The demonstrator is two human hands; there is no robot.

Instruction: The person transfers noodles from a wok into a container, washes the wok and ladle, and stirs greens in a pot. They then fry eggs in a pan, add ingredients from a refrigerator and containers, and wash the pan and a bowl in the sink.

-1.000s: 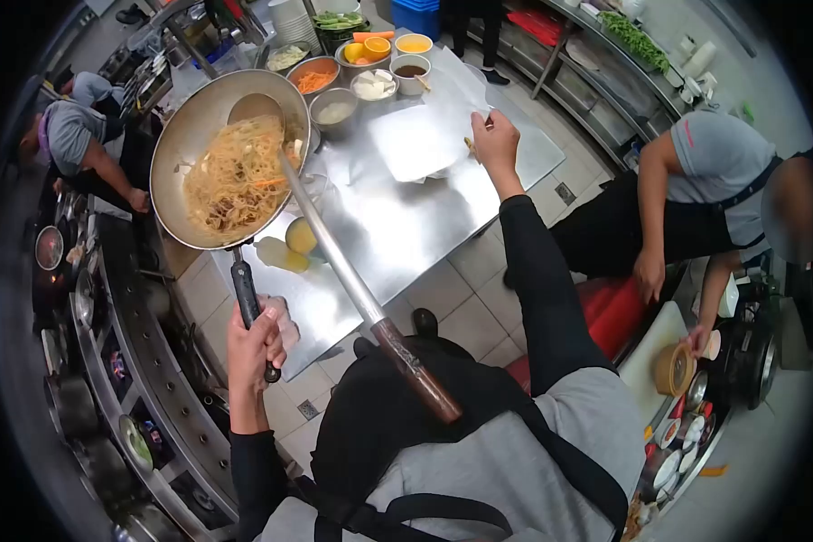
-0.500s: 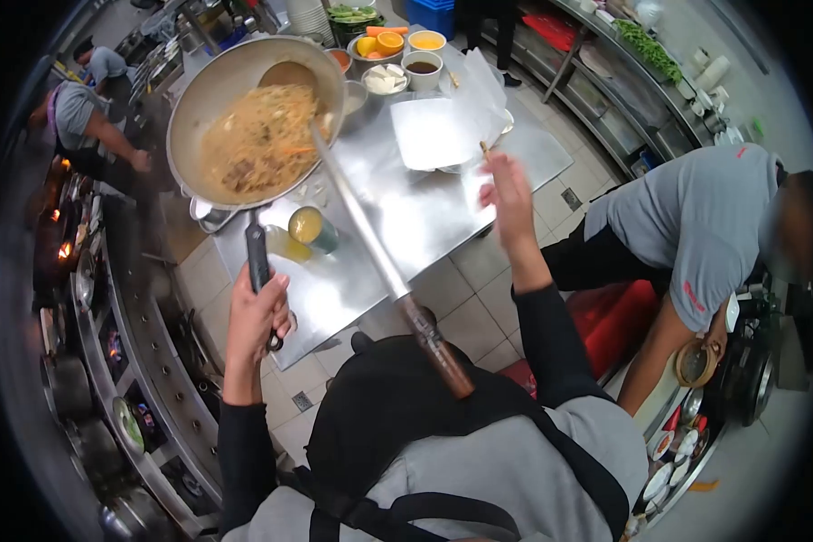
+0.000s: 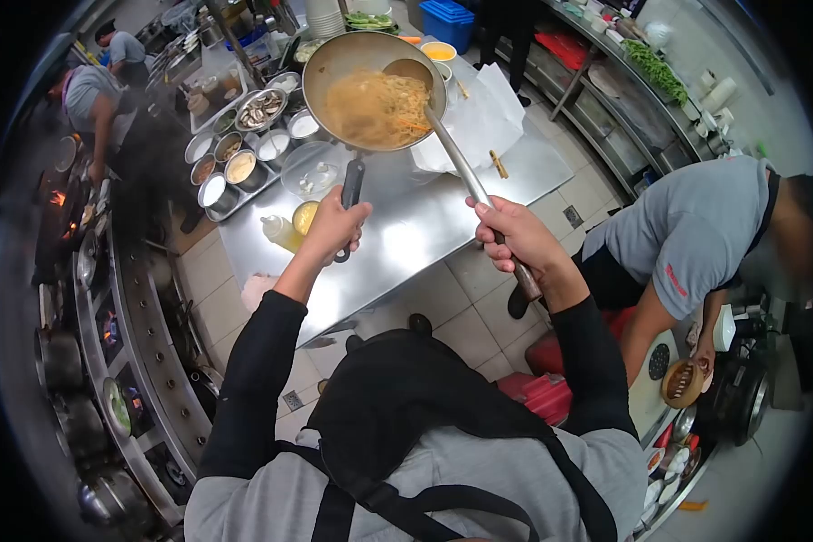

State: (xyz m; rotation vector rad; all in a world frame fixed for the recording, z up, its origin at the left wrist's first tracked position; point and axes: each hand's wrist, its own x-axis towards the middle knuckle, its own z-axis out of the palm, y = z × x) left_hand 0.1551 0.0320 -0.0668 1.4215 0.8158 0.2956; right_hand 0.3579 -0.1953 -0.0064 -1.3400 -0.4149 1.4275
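Observation:
My left hand [image 3: 336,226] is wrapped round the black handle of a large wok [image 3: 321,77]. Brownish noodles with orange strips [image 3: 379,104] lie in the wok, held over the steel table [image 3: 406,230]. A long metal ladle [image 3: 456,154] rests its bowl in the noodles, and my right hand [image 3: 515,237] is closed round its shaft near the brown grip. White paper [image 3: 483,122] is spread on the table right of the wok. On it, near the edge, lies a small wooden clip or stick [image 3: 499,164].
Ingredient bowls on a tray [image 3: 221,212] and a squeeze bottle [image 3: 280,232] stand left of the wok. A co-worker [image 3: 686,235] bends over a counter at right, holding a round container [image 3: 683,383]. Burners with flames [image 3: 59,197] line the left, near other people.
The wok has moved right, over the white paper, uncovering the ingredient bowls. My right hand has let go of a small stick and taken hold of the ladle. The co-worker's container has tilted.

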